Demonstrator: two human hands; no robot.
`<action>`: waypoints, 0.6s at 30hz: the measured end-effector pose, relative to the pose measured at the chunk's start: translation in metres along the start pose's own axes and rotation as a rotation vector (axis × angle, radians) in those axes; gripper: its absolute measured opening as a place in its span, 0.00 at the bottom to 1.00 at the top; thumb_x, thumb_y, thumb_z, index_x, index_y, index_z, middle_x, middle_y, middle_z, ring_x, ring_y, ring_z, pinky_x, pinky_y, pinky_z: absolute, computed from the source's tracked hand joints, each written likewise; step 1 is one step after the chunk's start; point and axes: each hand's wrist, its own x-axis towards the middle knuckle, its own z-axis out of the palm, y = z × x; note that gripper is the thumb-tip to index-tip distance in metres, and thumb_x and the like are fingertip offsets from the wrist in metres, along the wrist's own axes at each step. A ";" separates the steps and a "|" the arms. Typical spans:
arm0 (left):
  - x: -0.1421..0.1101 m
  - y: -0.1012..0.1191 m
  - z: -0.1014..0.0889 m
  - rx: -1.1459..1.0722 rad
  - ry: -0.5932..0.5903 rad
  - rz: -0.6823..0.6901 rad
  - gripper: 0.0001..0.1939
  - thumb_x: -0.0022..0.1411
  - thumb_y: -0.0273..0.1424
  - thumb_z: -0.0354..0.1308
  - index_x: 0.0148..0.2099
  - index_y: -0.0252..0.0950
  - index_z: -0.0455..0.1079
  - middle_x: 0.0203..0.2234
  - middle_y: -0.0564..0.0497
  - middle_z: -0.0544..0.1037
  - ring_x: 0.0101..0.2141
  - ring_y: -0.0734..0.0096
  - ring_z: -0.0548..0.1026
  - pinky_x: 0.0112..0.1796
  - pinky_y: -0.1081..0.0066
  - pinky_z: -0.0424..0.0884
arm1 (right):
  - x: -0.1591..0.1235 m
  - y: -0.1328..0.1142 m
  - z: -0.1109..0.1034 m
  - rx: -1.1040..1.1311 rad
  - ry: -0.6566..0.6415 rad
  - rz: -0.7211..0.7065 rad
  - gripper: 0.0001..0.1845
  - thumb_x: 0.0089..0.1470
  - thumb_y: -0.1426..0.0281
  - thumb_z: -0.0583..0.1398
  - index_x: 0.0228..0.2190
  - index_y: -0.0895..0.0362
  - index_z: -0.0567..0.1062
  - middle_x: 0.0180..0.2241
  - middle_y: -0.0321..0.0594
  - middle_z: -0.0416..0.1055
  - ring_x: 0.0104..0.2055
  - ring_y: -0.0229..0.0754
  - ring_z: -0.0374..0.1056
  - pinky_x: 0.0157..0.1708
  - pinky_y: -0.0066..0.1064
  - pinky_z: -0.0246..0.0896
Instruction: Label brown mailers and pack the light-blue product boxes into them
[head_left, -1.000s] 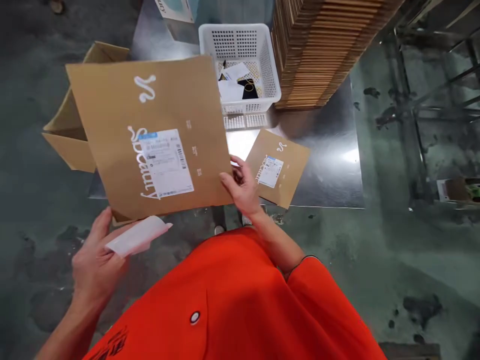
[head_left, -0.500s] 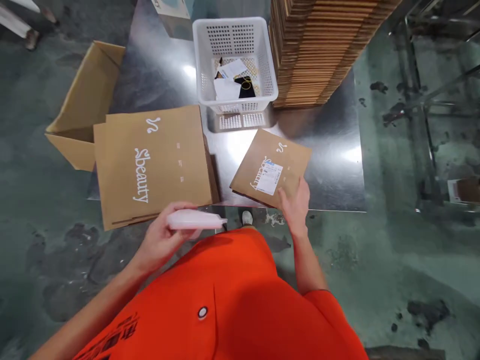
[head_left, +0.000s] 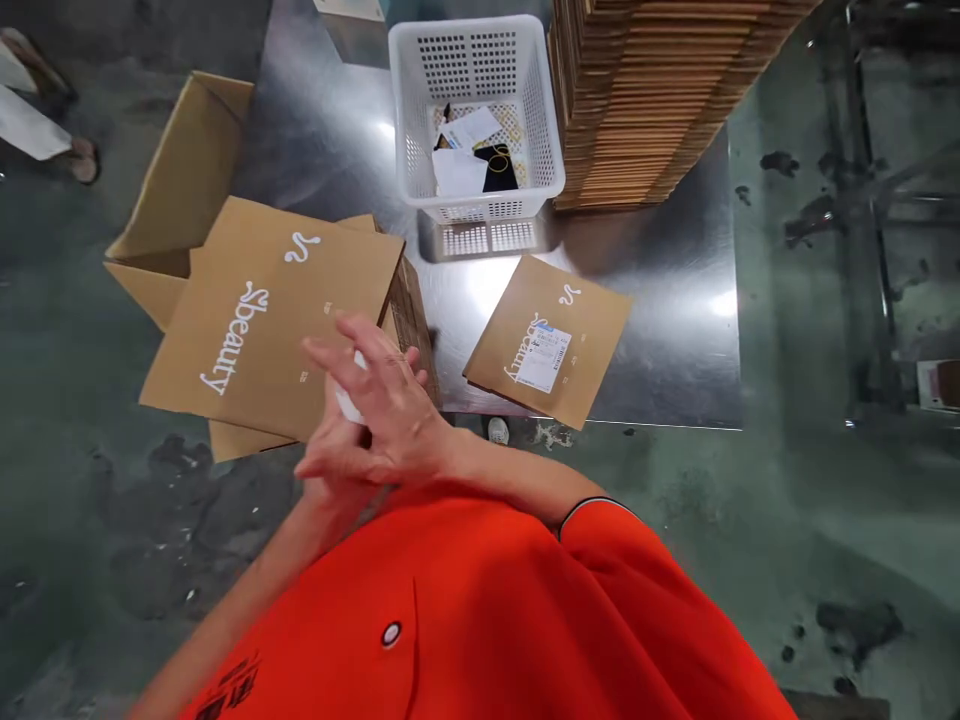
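My left hand [head_left: 330,450] is closed round a small white block-like object [head_left: 349,395]; most of it is covered, so its kind is unclear. Across it lies my right hand [head_left: 405,420], fingers stretched and apart, over the left hand. Both hands are at the near edge of a pile of flat brown cardboard boxes, whose top flat box [head_left: 277,300], printed "beauty", sits skewed on the ones beneath. To the right, a smaller flat cardboard piece [head_left: 581,370] with a white shipping label [head_left: 544,358] lies on the metal table [head_left: 675,330], untouched.
A white plastic basket [head_left: 480,200] holding papers and a black item stands at the back. Beside it rises a tall stack of folded cardboard [head_left: 637,120]. An open carton [head_left: 180,170] is at the left. A metal frame [head_left: 862,200] stands right, and a person's foot [head_left: 82,160] shows upper left.
My right hand has left the labelled cardboard and moved left onto my left hand and the white object. The top flat box on the left pile has turned askew.
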 end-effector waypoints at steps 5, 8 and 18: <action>-0.006 0.009 -0.010 -0.377 0.049 -0.312 0.19 0.68 0.47 0.48 0.47 0.40 0.69 0.57 0.50 0.73 0.62 0.64 0.64 0.56 0.64 0.69 | 0.011 0.031 -0.018 -0.260 -0.173 -0.121 0.25 0.56 0.47 0.60 0.48 0.50 0.75 0.58 0.38 0.68 0.68 0.46 0.51 0.69 0.44 0.47; -0.007 0.013 -0.011 -0.533 -0.010 -0.420 0.28 0.64 0.56 0.46 0.43 0.38 0.73 0.52 0.46 0.76 0.59 0.59 0.68 0.55 0.61 0.72 | 0.008 0.051 -0.033 -0.141 -0.148 -0.181 0.21 0.63 0.51 0.53 0.37 0.52 0.76 0.44 0.42 0.75 0.55 0.43 0.67 0.60 0.39 0.63; -0.005 -0.009 -0.024 -0.692 -0.051 -0.574 0.41 0.53 0.54 0.61 0.65 0.42 0.64 0.60 0.38 0.72 0.60 0.37 0.67 0.57 0.39 0.66 | 0.063 0.055 -0.059 0.480 0.418 0.360 0.33 0.59 0.41 0.52 0.51 0.53 0.68 0.19 0.26 0.63 0.16 0.30 0.60 0.15 0.19 0.57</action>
